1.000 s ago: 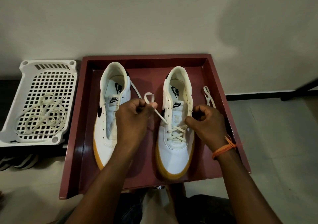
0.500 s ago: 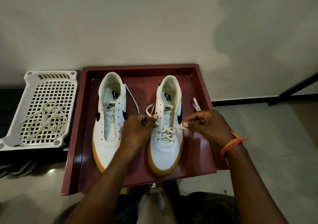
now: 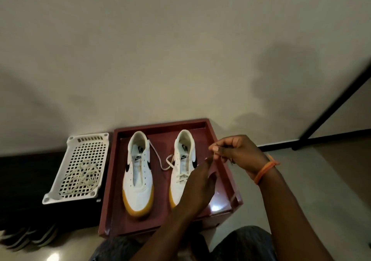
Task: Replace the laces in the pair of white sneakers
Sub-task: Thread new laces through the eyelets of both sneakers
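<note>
A dark red tray [image 3: 230, 172] sits on the floor against a pale wall, and two white sneakers with yellow-orange soles stand side by side in it, toes toward the person. The left sneaker [image 3: 138, 172] has no lace through its eyelets, only the open tongue showing. The right sneaker [image 3: 183, 160] has a cream lace [image 3: 181, 177] crossed through its lower eyelets near the toe, and a loose end of that lace [image 3: 160, 160] loops out at about 9 o'clock from the shoe and trails on the tray floor between the two sneakers. The right hand [image 3: 239, 152], with an orange band [image 3: 265, 168] at the wrist, is raised at about 3 o'clock from the right sneaker, its grip pinching the other end of the lace between thumb and fingers. The left hand [image 3: 197, 186] lies over the right side of the right sneaker, hiding part of it; its fingers point up toward the strand below the right hand, but I cannot tell whether its grip is on the lace or loose. At 9 o'clock from the tray, just beside it, lies a white perforated basket [image 3: 60, 196] holding a tangle of cream laces [image 3: 84, 176]. At the lower left edge of the view are some dark shoes with pale stripes [image 3: 28, 238], blurred.
</note>
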